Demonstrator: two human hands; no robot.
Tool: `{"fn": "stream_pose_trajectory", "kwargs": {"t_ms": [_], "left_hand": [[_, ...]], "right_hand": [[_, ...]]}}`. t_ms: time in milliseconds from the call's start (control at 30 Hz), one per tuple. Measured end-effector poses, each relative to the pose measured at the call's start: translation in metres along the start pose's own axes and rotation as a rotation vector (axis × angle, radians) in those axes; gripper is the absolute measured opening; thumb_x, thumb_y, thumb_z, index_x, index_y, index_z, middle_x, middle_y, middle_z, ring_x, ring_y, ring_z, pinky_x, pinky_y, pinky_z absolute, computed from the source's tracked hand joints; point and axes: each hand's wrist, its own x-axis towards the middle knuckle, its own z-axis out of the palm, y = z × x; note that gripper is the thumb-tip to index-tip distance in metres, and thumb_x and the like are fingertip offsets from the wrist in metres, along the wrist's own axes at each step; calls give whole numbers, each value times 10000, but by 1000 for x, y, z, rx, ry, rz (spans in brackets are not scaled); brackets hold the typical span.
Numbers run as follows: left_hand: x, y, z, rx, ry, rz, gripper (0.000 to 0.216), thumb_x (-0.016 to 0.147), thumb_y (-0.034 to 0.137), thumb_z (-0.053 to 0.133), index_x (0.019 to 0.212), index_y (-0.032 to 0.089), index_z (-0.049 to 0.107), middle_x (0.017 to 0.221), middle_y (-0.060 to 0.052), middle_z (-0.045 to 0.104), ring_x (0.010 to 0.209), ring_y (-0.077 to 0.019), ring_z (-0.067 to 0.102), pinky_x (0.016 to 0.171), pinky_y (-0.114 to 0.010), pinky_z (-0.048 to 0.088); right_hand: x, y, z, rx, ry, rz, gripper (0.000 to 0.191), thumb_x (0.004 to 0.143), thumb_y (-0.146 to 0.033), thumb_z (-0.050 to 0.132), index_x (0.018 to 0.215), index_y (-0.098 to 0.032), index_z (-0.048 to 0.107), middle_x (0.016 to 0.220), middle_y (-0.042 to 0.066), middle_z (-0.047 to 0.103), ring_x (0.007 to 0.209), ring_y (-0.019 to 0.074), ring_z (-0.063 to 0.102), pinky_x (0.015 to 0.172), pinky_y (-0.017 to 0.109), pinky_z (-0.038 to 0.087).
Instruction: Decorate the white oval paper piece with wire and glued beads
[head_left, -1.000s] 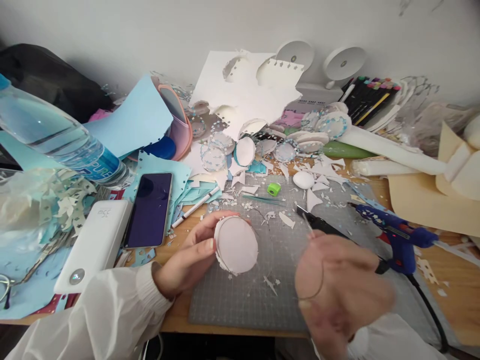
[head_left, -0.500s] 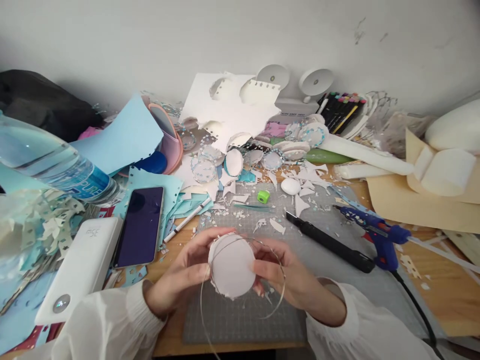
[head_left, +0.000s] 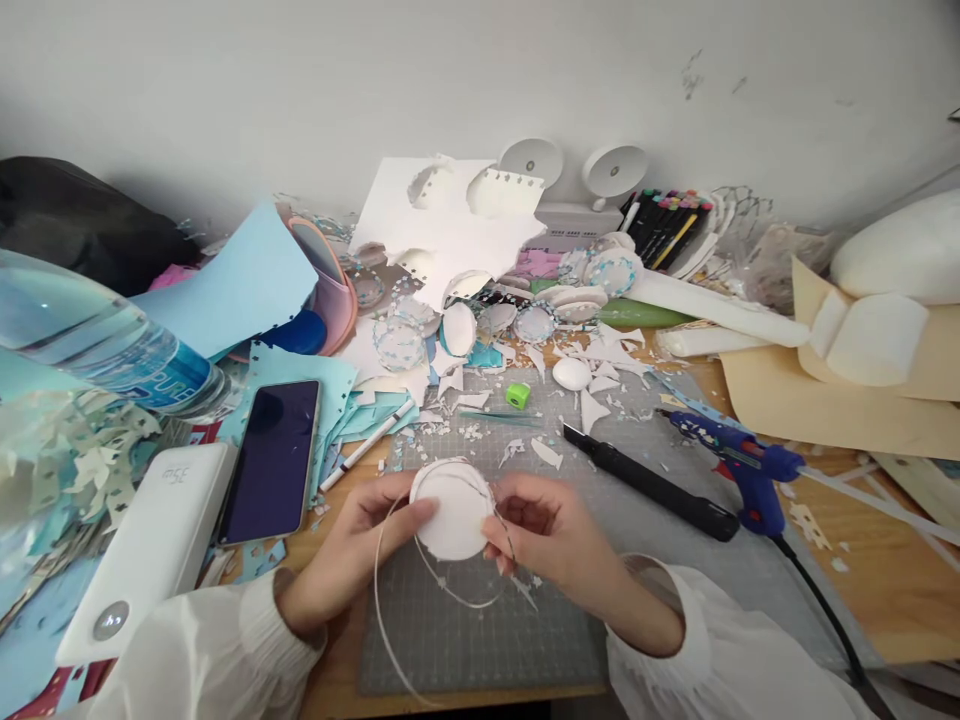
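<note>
A round white paper disc (head_left: 454,515) is held above the cutting mat by my left hand (head_left: 367,540), thumb on its face and fingers behind. At the disc's right edge, my right hand (head_left: 551,535) pinches a thin wire-like strand (head_left: 381,615) between thumb and fingers. The strand crosses the disc's upper face and hangs in loops below it, one end trailing toward the table's front edge. Whether the strand is fixed to the rim, I cannot tell. Beyond my hands lie a green pencil sharpener (head_left: 517,396), tweezers (head_left: 499,417) and white paper scraps (head_left: 546,453).
A black utility knife (head_left: 652,485) and a blue glue gun (head_left: 750,465) lie right on the grey cutting mat (head_left: 480,650). To the left are a phone (head_left: 271,465), a white power bank (head_left: 150,550) and a water bottle (head_left: 150,350). Decorated discs (head_left: 535,320) crowd the back.
The disc has tilted and shifted slightly left and up. My right hand has moved from the disc's face to its edge, and the strand's right loop now hangs below the disc.
</note>
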Motion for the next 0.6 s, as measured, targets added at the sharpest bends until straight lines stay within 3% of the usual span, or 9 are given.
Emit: {"fn": "stream_pose_trajectory", "kwargs": {"t_ms": [200, 333, 467, 533, 600], "left_hand": [[-2, 2, 0, -31, -64, 36, 241, 822, 370, 720, 801, 137, 780, 808, -85, 729, 694, -184, 592, 643, -271, 463], [-1, 10, 4, -158, 12, 45, 297, 754, 416, 759, 703, 123, 762, 624, -59, 665, 528, -143, 527, 511, -245, 415], [1, 16, 7, -258, 28, 33, 314, 727, 422, 767, 645, 120, 737, 524, -43, 612, 436, -118, 478, 421, -220, 356], [1, 15, 6, -253, 9, 38, 309, 725, 412, 772, 633, 120, 732, 535, -43, 614, 437, -112, 475, 421, -216, 358], [1, 13, 5, -224, -14, 43, 312, 726, 410, 774, 634, 114, 733, 551, -47, 613, 460, -114, 481, 428, -214, 357]], "right_hand": [[-3, 9, -5, 112, -160, -18, 439, 660, -417, 850, 971, -178, 654, 756, -4, 664, 564, 75, 584, 524, 203, 489], [-3, 5, -9, 156, -193, -143, 592, 658, -423, 859, 1150, -217, 603, 802, -4, 680, 587, 85, 597, 534, 207, 497], [-3, -5, -13, 203, 8, -252, 241, 846, -417, 708, 849, -190, 629, 577, -51, 588, 448, 49, 480, 439, 163, 404], [-3, -6, -14, 226, 65, -240, 340, 904, -419, 632, 678, -169, 587, 483, -62, 509, 394, 33, 408, 398, 148, 336], [-3, -4, -13, 225, 17, -176, 427, 917, -447, 603, 606, -157, 569, 443, -63, 469, 367, 26, 379, 375, 149, 294]]}}
